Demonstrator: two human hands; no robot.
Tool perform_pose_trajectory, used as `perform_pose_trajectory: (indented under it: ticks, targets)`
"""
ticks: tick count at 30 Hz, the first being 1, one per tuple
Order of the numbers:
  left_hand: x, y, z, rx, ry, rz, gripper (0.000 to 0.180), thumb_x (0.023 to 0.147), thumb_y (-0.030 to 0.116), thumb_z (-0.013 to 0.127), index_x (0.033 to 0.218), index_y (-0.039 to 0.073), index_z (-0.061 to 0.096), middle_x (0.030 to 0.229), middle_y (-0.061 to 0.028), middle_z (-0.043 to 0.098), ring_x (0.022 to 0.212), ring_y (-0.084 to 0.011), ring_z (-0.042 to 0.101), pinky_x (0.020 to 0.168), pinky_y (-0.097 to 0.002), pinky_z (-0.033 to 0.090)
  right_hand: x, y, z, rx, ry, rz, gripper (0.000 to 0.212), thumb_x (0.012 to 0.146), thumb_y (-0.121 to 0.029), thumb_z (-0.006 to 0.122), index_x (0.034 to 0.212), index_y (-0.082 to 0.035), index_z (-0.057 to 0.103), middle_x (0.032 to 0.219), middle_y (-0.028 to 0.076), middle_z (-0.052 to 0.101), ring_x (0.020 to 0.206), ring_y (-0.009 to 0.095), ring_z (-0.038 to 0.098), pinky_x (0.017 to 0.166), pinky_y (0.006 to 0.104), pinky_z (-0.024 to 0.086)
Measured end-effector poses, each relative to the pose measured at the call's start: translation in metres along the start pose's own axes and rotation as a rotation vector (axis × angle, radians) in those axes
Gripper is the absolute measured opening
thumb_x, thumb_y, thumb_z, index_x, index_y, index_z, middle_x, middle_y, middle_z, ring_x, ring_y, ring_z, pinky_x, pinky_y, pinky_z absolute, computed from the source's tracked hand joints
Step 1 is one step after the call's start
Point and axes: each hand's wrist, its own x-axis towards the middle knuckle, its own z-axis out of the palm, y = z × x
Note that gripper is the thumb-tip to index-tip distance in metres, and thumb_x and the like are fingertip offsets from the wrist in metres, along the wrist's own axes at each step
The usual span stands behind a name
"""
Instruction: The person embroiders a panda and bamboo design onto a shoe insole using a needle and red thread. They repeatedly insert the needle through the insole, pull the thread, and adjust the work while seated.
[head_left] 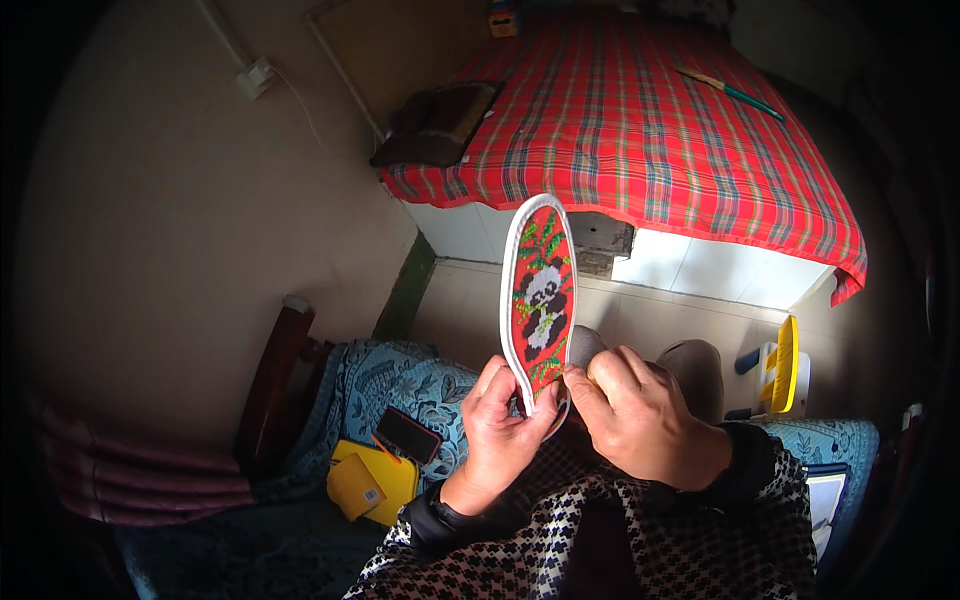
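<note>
An embroidered insole (544, 300), red with a panda and green bamboo leaves inside a white border, stands nearly upright in front of me. My left hand (497, 432) grips its lower end, thumb on the decorated face and fingers behind. Pressed together in a pinch, the fingers of my right hand (640, 415) touch the lower right edge of the insole. Whatever lies in that pinch, perhaps nothing but the edge, is too small to make out. Below the insole a pale curved edge shows between my hands, partly hidden by them.
Beyond my knees is a bed-like surface under a red plaid cloth (600, 130), bearing a dark folded item (440, 125) and a green-handled brush (735, 95). Left of me, a phone (408, 436) and yellow packets (385, 480) lie on a blue patterned cover. A yellow-and-white object (785, 365) stands right.
</note>
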Motion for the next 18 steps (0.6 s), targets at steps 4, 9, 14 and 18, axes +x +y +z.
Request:
perform_pose_trajectory:
  ticks: [4, 9, 14, 18]
  targets:
    - [-0.004, -0.009, 0.006, -0.152, -0.068, -0.079, 0.019, 0.076, -0.002, 0.07, 0.095, -0.001, 0.064, 0.09, -0.0063, 0.06, 0.076, -0.0128, 0.057, 0.067, -0.0241, 0.047, 0.0, 0.003, 0.011, 0.192, 0.06, 0.104, 0.02, 0.071, -0.008, 0.065, 0.087, -0.001, 0.056, 0.082, 0.009, 0.048, 0.072, 0.022, 0.056, 0.055, 0.0295, 0.051]
    - [-0.008, -0.051, 0.017, -0.612, -0.012, -0.471, 0.017, 0.085, 0.002, 0.065, 0.1, -0.004, 0.065, 0.105, -0.0052, 0.06, 0.091, -0.0122, 0.059, 0.081, -0.0255, 0.047, -0.028, 0.033, 0.021, 0.237, 0.126, 0.249, 0.029, 0.075, -0.018, 0.074, 0.092, -0.002, 0.056, 0.096, 0.011, 0.05, 0.081, 0.022, 0.059, 0.065, 0.0308, 0.052]
    - [-0.009, -0.122, 0.041, -0.505, -0.106, -0.792, 0.01, 0.089, 0.009, 0.061, 0.097, 0.003, 0.059, 0.081, -0.0013, 0.063, 0.062, -0.0062, 0.054, 0.059, -0.0212, 0.046, -0.105, 0.13, 0.079, -0.026, -0.004, 0.475, 0.029, 0.076, -0.022, 0.071, 0.093, -0.004, 0.058, 0.104, 0.011, 0.052, 0.093, 0.026, 0.055, 0.077, 0.0352, 0.049]
    - [-0.025, -0.182, 0.082, -0.48, -0.285, -0.835, 0.015, 0.091, 0.009, 0.056, 0.104, 0.003, 0.057, 0.089, -0.0042, 0.061, 0.075, -0.0099, 0.057, 0.058, -0.0278, 0.048, -0.201, 0.191, 0.124, 0.061, -0.083, 0.575, 0.032, 0.079, -0.034, 0.062, 0.094, -0.006, 0.06, 0.109, 0.012, 0.054, 0.098, 0.028, 0.053, 0.083, 0.0418, 0.046]
